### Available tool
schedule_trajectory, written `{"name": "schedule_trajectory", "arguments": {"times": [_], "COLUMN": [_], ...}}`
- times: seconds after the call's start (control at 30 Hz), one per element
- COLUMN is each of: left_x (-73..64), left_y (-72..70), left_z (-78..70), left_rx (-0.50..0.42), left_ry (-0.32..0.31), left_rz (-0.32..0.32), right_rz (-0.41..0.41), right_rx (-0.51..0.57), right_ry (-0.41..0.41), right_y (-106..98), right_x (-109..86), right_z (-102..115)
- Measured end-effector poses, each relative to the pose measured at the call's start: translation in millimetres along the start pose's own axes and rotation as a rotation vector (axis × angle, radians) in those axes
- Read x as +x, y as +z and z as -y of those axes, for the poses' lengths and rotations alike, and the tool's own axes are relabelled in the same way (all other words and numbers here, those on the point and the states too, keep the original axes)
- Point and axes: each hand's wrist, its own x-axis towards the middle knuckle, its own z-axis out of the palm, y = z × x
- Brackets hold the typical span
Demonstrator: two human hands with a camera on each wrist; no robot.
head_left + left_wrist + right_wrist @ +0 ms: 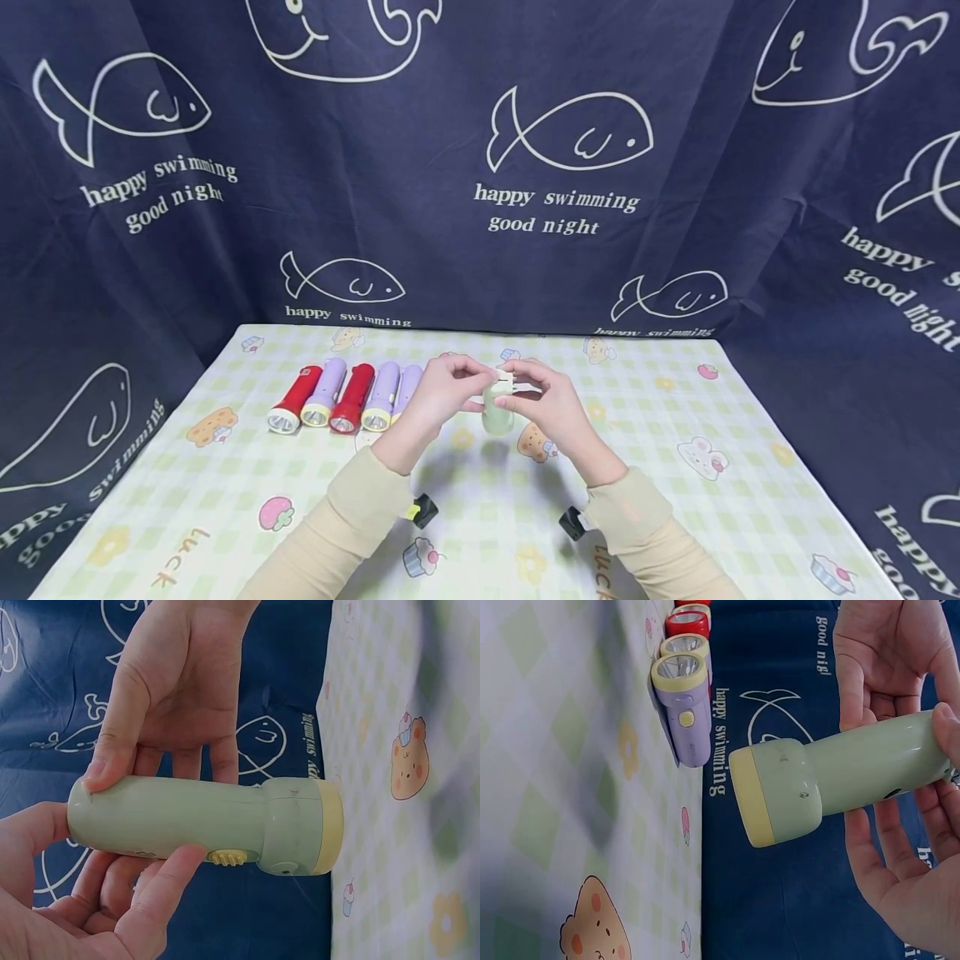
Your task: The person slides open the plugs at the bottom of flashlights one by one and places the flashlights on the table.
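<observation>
A light green flashlight (498, 419) is held upright above the table between both hands, its yellow-rimmed head pointing down. My left hand (441, 392) grips it from the left, with fingertips at the tail end and along the body beside the ribbed yellow switch (227, 857). From the right my right hand (551, 398) holds it, thumb pressed near the tail. At that top end a pale piece with a dark slot (504, 381) shows between the fingers. A small metallic bit (955, 777) peeks out at the tail in the right wrist view.
Left of the hands, several flashlights lie in a row, red ones (352, 398) and purple ones (382, 392), lenses facing the near side. A checked cloth with printed bears and cakes covers the table (637, 517). Behind hangs a dark blue curtain (450, 167) with fish prints.
</observation>
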Motion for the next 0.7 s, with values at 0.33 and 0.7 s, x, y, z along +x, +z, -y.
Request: {"name": "schedule_trajectory", "arguments": {"times": [0.33, 0.7], "left_x": [2.1, -2.4], "left_y": [1.9, 5.0], "left_z": [5.0, 1.6], "left_rx": [0.016, 0.037], "left_ry": [-0.001, -0.012], "left_rz": [-0.016, -0.027], "right_rz": [0.043, 0.086], "right_rx": [-0.013, -0.03], "right_ry": [0.005, -0.004], "right_y": [2, 2], "right_x": [-1.3, -6.9], "right_z": [10, 28]}}
